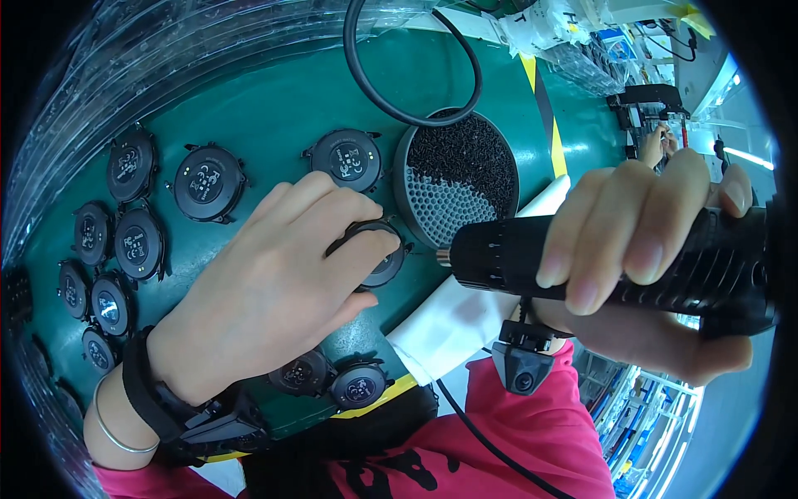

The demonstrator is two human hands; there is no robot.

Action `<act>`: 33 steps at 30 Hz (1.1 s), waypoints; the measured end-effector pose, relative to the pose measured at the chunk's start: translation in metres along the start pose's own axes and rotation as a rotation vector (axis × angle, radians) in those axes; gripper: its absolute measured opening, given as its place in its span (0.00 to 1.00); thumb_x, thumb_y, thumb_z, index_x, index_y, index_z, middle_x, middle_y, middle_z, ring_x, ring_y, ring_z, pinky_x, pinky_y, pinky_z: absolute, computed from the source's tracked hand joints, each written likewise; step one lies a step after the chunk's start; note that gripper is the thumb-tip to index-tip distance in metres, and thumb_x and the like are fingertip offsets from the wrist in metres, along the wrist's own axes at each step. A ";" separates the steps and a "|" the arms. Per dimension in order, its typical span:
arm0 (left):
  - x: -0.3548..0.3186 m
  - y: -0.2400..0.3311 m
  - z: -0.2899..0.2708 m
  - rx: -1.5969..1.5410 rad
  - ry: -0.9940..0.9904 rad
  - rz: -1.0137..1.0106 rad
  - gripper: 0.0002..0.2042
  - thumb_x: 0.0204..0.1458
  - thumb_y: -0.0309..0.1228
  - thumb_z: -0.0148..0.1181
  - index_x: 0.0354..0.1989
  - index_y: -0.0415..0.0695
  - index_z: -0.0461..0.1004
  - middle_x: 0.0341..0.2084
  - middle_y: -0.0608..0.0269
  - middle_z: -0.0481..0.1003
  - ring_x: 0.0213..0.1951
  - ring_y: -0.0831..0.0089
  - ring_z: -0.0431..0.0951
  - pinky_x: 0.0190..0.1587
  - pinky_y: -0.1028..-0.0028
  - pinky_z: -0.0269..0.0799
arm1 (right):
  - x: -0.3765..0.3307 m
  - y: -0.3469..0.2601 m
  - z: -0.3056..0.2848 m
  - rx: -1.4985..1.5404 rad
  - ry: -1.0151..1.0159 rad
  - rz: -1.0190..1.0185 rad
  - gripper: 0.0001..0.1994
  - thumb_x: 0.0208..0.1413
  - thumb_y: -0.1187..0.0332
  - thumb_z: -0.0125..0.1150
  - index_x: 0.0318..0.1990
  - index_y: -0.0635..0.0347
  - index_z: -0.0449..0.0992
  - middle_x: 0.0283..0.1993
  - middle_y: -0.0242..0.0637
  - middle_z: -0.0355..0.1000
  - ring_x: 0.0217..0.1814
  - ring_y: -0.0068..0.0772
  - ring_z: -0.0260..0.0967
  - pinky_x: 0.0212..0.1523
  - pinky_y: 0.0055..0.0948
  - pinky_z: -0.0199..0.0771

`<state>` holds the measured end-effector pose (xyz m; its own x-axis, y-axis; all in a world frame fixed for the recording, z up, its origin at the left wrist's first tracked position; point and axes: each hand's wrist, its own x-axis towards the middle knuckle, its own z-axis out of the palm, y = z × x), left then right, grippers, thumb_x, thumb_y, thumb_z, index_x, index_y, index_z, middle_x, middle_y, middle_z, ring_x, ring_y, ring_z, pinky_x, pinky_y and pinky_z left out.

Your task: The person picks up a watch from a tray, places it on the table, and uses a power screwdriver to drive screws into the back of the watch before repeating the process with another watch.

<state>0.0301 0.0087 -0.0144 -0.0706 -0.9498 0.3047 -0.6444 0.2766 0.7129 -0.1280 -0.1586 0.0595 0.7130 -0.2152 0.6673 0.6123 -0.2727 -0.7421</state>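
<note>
My left hand is closed on a round black watch case, its fingers over the top and the thumb at the near side. The case lies on the green mat, partly hidden by the fingers. My right hand is wrapped around a thick black electric screwdriver, held sideways with its metal nose pointing left, close to the right of that case. Whether the tip touches the case, I cannot tell. Just beyond sits a round grey dish with a perforated plate, part covered in small black screws.
Several more watch cases lie backs up across the left and near mat. A black cable loop hangs over the dish. White sheet lies beneath the screwdriver. Clear plastic trays line the far left; yellow-black tape and another person's hand are right.
</note>
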 end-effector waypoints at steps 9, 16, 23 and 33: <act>0.001 0.000 0.000 -0.019 0.002 0.011 0.27 0.32 0.26 0.76 0.47 0.43 0.76 0.48 0.56 0.73 0.46 0.53 0.73 0.48 0.59 0.70 | 0.000 0.001 0.002 -0.015 -0.125 -0.052 0.43 0.54 0.40 0.66 0.61 0.69 0.56 0.38 0.43 0.69 0.21 0.32 0.71 0.18 0.27 0.75; -0.002 -0.002 0.002 0.012 0.013 -0.002 0.27 0.34 0.28 0.76 0.47 0.42 0.76 0.48 0.55 0.73 0.45 0.51 0.73 0.48 0.58 0.71 | -0.005 0.008 -0.006 0.032 -0.131 -0.066 0.43 0.54 0.39 0.64 0.61 0.67 0.57 0.37 0.43 0.69 0.21 0.32 0.72 0.18 0.28 0.75; 0.000 0.001 -0.001 0.028 0.002 0.009 0.25 0.35 0.25 0.75 0.47 0.42 0.76 0.48 0.54 0.73 0.45 0.52 0.73 0.48 0.59 0.72 | -0.002 -0.005 -0.019 0.063 -0.099 -0.052 0.43 0.55 0.36 0.62 0.61 0.66 0.59 0.37 0.43 0.70 0.22 0.32 0.72 0.18 0.30 0.75; 0.013 -0.001 -0.007 0.208 0.261 -0.102 0.26 0.35 0.17 0.71 0.49 0.41 0.74 0.51 0.54 0.73 0.49 0.54 0.72 0.52 0.62 0.71 | -0.005 0.022 -0.025 0.058 0.181 -0.127 0.44 0.53 0.27 0.51 0.59 0.62 0.64 0.35 0.42 0.69 0.23 0.34 0.71 0.20 0.35 0.73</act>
<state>0.0353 -0.0033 -0.0069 0.1820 -0.8944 0.4086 -0.7814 0.1206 0.6122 -0.1268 -0.1873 0.0409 0.5590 -0.3488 0.7522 0.7157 -0.2551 -0.6501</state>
